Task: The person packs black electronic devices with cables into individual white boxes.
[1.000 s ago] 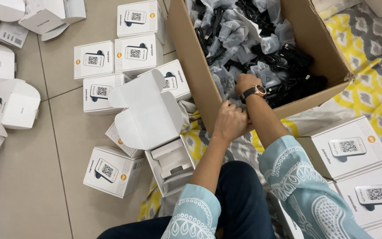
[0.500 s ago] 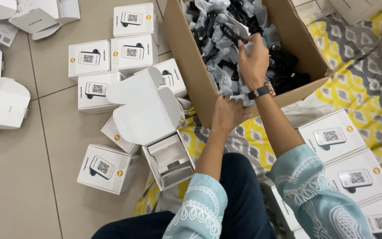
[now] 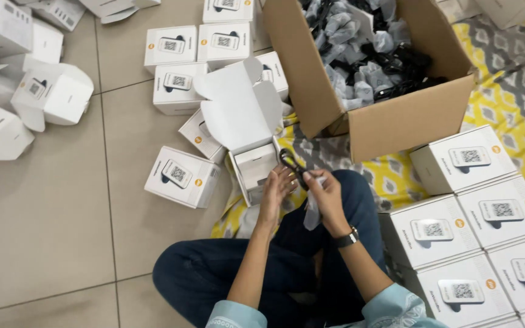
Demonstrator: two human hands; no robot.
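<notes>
bare floor tiles (image 3: 50, 231) are lying open well to the left of the left hand (image 3: 276, 189). just ahead of it an open white box (image 3: 251, 170) is blocking the way. beyond the right hand (image 3: 324, 195) a big cardboard box (image 3: 396, 121) is standing, and stacked white boxes (image 3: 475, 212) are crowding its right side.

Matt brown corrugated cardboard box (image 3: 396, 118) filled with crinkly clear plastic bags (image 3: 360, 54) around black cables. Smooth white paperboard cartons (image 3: 457, 234) with a slight sheen. Smooth, faintly glossy beige floor tiles (image 3: 50, 231). Soft woven yellow-and-grey cloth mat (image 3: 505, 115). Dark denim trousers (image 3: 214, 273). A thin black cord (image 3: 291, 163), apparently rubbery plastic.
</notes>
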